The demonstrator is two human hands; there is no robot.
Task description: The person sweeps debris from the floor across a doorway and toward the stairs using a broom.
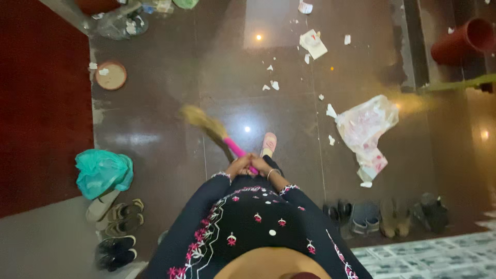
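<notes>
A grass broom (206, 125) with a pink handle (236, 148) points up and left over the dark tiled floor, its bristles blurred. Both hands clasp the handle's near end in front of my body: my left hand (238, 166) and my right hand (260, 165), which has a bangle at the wrist. My dark embroidered sleeves and dress fill the bottom centre. One pink slipper (268, 142) shows just beyond my hands.
Torn paper scraps (272, 84) and a crumpled clear plastic bag (366, 129) lie on the floor to the right. A teal bag (103, 173) and several shoes (120, 217) sit left; more footwear (385, 217) lines the right. A round lid (110, 75) lies upper left.
</notes>
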